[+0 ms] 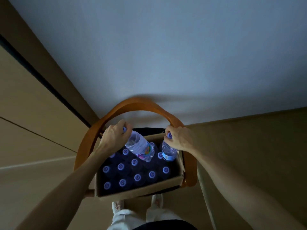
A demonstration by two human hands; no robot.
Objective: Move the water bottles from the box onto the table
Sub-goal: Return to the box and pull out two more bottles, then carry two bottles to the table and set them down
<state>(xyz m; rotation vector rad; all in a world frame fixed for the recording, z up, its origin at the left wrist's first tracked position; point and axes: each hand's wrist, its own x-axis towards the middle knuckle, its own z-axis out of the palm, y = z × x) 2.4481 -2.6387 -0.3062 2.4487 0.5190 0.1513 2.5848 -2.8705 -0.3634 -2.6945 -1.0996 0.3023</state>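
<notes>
Left hand [114, 136] grips tilted bottle [140, 147] by neck | right hand [178, 138] grips second bottle [168, 151] | both above box [139, 189]

bottle caps [137, 177] with swirl mark, bottle labels [146, 151] unreadable

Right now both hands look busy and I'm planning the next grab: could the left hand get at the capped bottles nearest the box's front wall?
Probably not yet. The left hand is closed on a lifted bottle. The front-row bottles stand uncovered in the open box, so the way is free once it lets go.
</notes>
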